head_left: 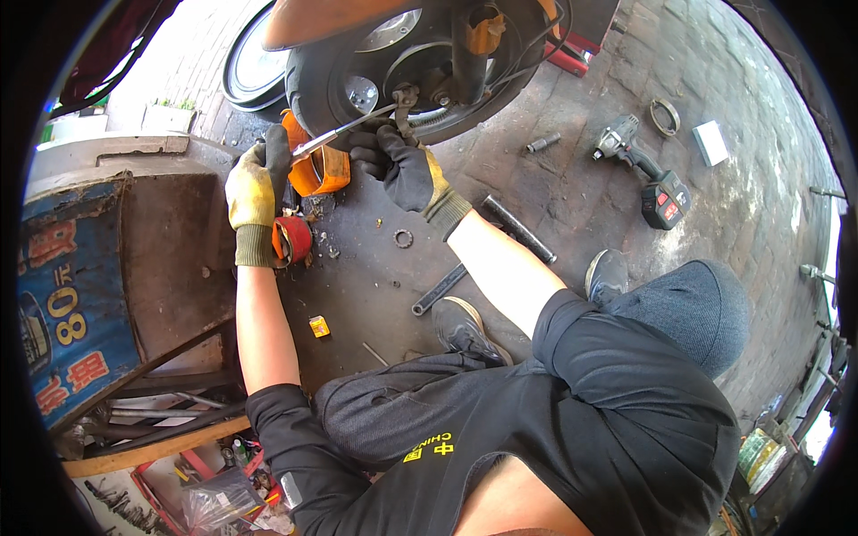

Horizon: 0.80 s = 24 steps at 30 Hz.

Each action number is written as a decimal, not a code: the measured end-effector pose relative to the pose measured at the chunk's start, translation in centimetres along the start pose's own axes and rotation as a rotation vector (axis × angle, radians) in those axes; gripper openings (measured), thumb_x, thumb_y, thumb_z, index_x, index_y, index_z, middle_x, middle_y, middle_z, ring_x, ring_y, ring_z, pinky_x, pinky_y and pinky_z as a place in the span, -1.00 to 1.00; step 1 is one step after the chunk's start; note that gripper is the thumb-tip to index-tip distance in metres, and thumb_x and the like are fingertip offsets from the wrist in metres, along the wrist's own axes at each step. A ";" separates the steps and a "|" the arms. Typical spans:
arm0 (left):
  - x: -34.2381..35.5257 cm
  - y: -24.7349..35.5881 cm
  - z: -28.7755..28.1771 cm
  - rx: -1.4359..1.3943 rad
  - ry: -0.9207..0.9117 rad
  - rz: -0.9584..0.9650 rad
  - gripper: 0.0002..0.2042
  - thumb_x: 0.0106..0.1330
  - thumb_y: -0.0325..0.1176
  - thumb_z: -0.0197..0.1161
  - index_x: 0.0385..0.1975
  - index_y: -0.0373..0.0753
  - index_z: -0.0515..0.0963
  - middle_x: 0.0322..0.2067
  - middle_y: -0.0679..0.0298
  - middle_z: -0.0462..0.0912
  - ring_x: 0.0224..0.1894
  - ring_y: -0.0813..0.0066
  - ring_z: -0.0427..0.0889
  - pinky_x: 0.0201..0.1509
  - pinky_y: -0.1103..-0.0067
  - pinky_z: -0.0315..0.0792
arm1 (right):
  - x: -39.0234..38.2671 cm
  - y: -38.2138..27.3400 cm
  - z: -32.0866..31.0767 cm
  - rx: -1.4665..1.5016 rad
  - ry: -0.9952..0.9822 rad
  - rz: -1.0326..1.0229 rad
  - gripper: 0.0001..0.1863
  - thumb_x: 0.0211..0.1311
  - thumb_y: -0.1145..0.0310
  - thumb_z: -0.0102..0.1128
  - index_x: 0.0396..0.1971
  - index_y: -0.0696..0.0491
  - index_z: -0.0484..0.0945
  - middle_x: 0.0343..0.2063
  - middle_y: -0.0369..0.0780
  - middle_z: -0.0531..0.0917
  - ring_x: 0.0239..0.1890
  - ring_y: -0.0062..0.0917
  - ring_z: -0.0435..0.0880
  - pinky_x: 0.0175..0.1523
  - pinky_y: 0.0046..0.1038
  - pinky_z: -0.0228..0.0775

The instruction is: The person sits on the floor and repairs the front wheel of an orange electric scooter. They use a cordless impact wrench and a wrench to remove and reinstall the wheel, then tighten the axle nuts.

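Note:
My left hand (256,186), in a yellow and dark grey work glove, is closed around the handle of a long screwdriver (335,132). Its metal shaft slants up to the right, the tip meeting a small metal lever arm (406,105) at the wheel hub. My right hand (409,174), gloved alike, has its fingers curled at the lower end of that lever and seems to grip it; the fingertips are partly hidden. Both hands work beside a scooter wheel with a black tyre (315,89), below an orange body panel (335,20).
An orange piece (322,171) and a red strap roll (293,239) lie near my left wrist. On the paving are a cordless impact wrench (639,165), a socket (542,142), a metal ring (664,117), a white box (710,144), a black bar (518,229) and a small yellow box (319,326). A metal cabinet (174,241) stands left.

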<state>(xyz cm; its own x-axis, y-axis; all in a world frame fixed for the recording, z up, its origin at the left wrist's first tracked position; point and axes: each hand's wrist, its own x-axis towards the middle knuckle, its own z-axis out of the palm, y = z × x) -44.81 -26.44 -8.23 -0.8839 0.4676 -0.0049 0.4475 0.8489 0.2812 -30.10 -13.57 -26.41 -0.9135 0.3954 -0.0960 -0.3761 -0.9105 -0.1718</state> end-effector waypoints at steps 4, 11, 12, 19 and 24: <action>0.0 0.1 -0.1 -0.012 -0.019 -0.033 -0.29 0.48 0.36 0.10 -0.06 -0.28 0.80 -0.18 -0.05 0.85 -0.03 0.05 0.83 0.14 0.30 0.59 | 0.3 0.3 -0.1 0.006 0.073 -0.005 -0.69 0.68 0.35 0.09 0.27 0.06 0.57 0.06 -0.11 0.80 -0.06 -0.39 0.85 -0.05 -0.48 0.76; -0.2 0.4 0.0 -0.017 -0.003 -0.038 -0.28 0.48 0.37 0.10 -0.10 -0.29 0.80 -0.23 -0.01 0.85 -0.06 0.08 0.84 0.12 0.32 0.59 | 0.4 0.4 0.3 -0.056 0.163 -0.062 -0.70 0.63 0.35 0.19 0.23 0.05 0.62 -0.06 -0.18 0.83 -0.14 -0.47 0.85 -0.07 -0.52 0.72; -0.2 0.4 -0.1 -0.020 -0.010 -0.040 -0.28 0.48 0.38 0.11 -0.10 -0.29 0.80 -0.23 -0.01 0.85 -0.07 0.09 0.84 0.12 0.33 0.59 | 0.4 0.3 0.4 -0.079 0.179 -0.073 -0.71 0.62 0.34 0.21 0.22 0.05 0.64 -0.07 -0.19 0.83 -0.16 -0.49 0.85 -0.08 -0.53 0.71; 0.0 0.2 0.1 -0.040 -0.010 -0.024 -0.28 0.48 0.38 0.10 -0.10 -0.29 0.80 -0.24 0.00 0.85 -0.08 0.10 0.84 0.11 0.32 0.59 | -0.3 -0.4 0.9 -0.290 0.260 -0.068 -0.73 0.59 0.32 0.28 0.16 0.00 0.71 -0.07 -0.29 0.84 -0.19 -0.55 0.84 -0.12 -0.58 0.67; 0.1 -0.1 0.1 -0.035 -0.019 -0.015 -0.29 0.48 0.38 0.09 -0.10 -0.26 0.81 -0.24 -0.01 0.85 -0.09 0.09 0.84 0.09 0.32 0.59 | -0.3 -0.4 0.9 -0.199 0.216 -0.040 -0.71 0.57 0.32 0.30 0.18 0.01 0.70 -0.07 -0.24 0.84 -0.18 -0.52 0.85 -0.12 -0.56 0.70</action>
<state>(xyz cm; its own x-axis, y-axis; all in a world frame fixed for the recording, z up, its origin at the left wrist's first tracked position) -44.98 -26.46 -8.40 -0.8875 0.4599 -0.0280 0.4290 0.8469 0.3143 -29.77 -13.43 -25.38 -0.8363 0.4664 -0.2883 -0.3538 -0.8607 -0.3661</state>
